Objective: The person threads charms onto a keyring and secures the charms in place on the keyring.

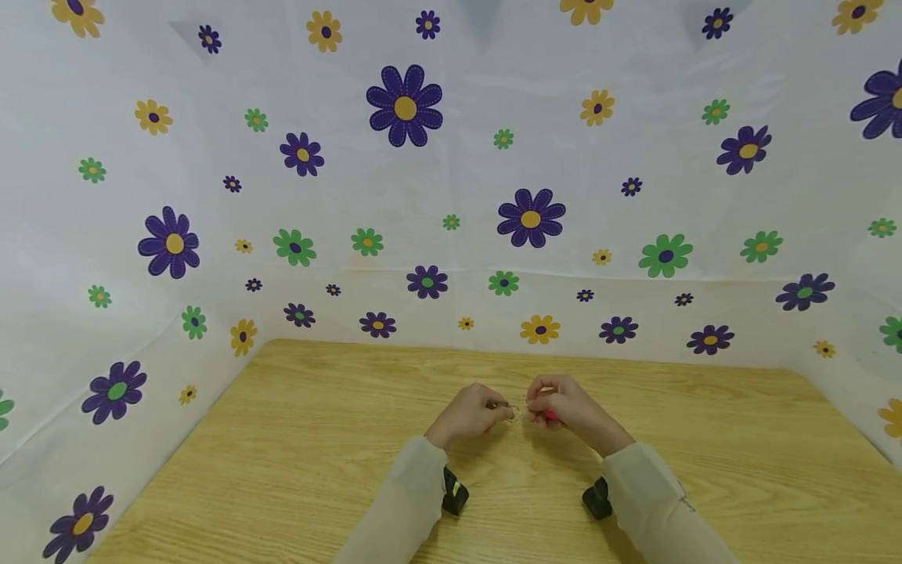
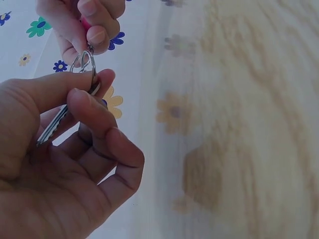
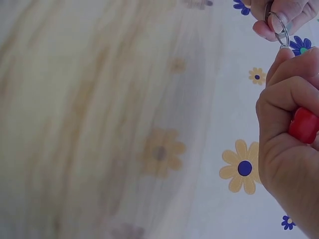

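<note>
Above the middle of the wooden table (image 1: 296,439), the left hand (image 1: 468,415) pinches a key (image 2: 55,127) between thumb and forefinger. In the left wrist view the key's long axis slants, blade toward the palm, head toward the key ring (image 2: 82,62) just beyond the fingertips. The right hand (image 1: 567,407) pinches that ring from the far side, fingers curled round a red piece (image 3: 304,124). Only the right wrist view shows the red piece clearly; the head view shows both hands meeting at the ring, the key too small to make out.
</note>
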